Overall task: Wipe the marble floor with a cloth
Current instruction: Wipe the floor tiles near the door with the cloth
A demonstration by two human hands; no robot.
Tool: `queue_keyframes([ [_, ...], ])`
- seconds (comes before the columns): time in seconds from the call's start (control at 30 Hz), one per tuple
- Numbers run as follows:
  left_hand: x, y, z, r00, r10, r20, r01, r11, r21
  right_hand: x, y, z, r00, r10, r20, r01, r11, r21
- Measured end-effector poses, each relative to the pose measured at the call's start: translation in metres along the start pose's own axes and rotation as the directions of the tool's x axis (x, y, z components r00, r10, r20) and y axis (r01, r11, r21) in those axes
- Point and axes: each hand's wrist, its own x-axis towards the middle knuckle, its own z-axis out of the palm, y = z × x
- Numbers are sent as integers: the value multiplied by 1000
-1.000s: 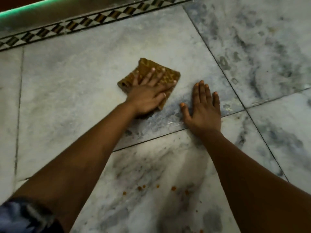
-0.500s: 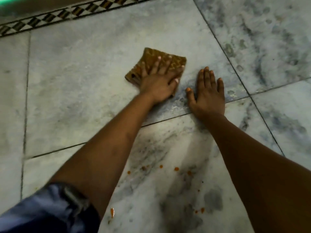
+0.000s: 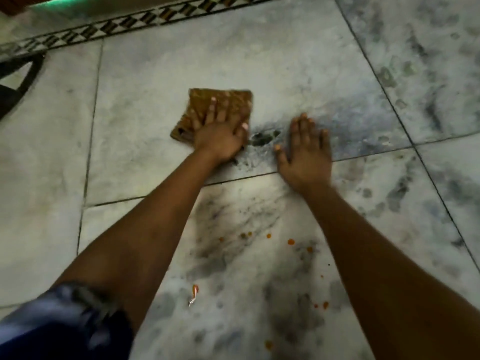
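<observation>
Left hand (image 3: 220, 136) flat, fingers spread, pressing folded cloth (image 3: 220, 105) onto floor (image 3: 155, 74) mid-slab for wiping pressure. Right hand (image 3: 306, 154) open, palm down near the slab's joint, likely bracing body weight.

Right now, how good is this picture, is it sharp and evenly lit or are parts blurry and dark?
Head view: dim, uneven light, brightest on the marble floor at centre, darker toward the lower corners; the sleeve at bottom left is smeared by motion blur; the left hand on the cloth and the right hand are soft-edged; tile seams bow from wide-angle distortion.
</observation>
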Motion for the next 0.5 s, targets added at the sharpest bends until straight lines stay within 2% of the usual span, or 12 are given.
queue_keyframes([
  [0.1,-62,-22,18,955,289,-59,-284,955,79,-5,-9,6,1000,-15,-25,15,999,-32],
  [0.13,-82,-39,18,940,337,-60,-333,941,67,-4,-8,6,1000,-14,-25,13,999,-35],
  [0.2,-94,-74,15,961,268,-73,-264,963,58,-2,-5,7,1000,-11,-28,9,999,-40],
  [0.27,-77,-98,9,991,91,-96,-86,995,57,-3,-6,6,1000,-4,-26,2,999,-43],
  [0.37,-19,-90,-2,986,-136,-95,134,990,-31,-5,-6,6,999,-6,-35,5,999,-33],
  [0.43,14,-63,-9,983,-170,-68,167,984,-55,-5,-5,6,999,-7,-38,6,1000,-26],
  [0.5,21,-31,-9,993,-104,-55,102,994,-34,-5,-5,5,999,-5,-45,4,1000,-27],
])
